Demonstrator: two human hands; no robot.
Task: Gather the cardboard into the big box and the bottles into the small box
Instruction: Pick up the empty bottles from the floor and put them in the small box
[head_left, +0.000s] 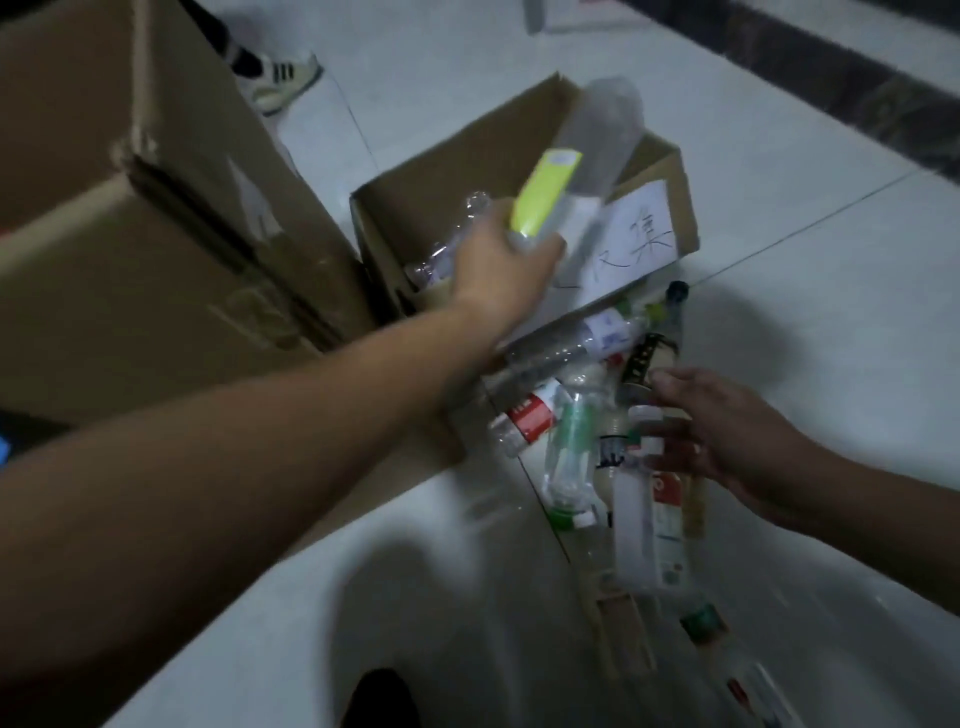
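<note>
Here, from the head camera, the small box (519, 171) stands open on the pale tiled floor (779, 218) and serves as reference for everything else. Just to its left, touching its side, stands the big box (156, 218), brown and much taller. The left hand (506, 273) reaches over the near edge of the small box, fingers clenched around the lower end of a clear bottle with a yellow label (571, 176); the bottle is tilted upward above the box opening and is blurred. Inside the small box, at its left inner corner, lies at least one crushed clear bottle (452, 244). A white sheet with handwritten characters (623, 244) is fixed at the box's right near side.

In front of the small box, on the floor and partly on a flat piece of cardboard (415, 467), lies a loose pile of bottles (582, 415): one with a red label, one greenish, one with a dark cap nearest the box. The right hand (727, 436) is at the right side of this pile, fingers spread and touching a white-capped bottle (649, 493); whether it is actually gripped cannot be told.

Beyond the big box, a striped shoe (283, 78) of another person rests on the floor.
</note>
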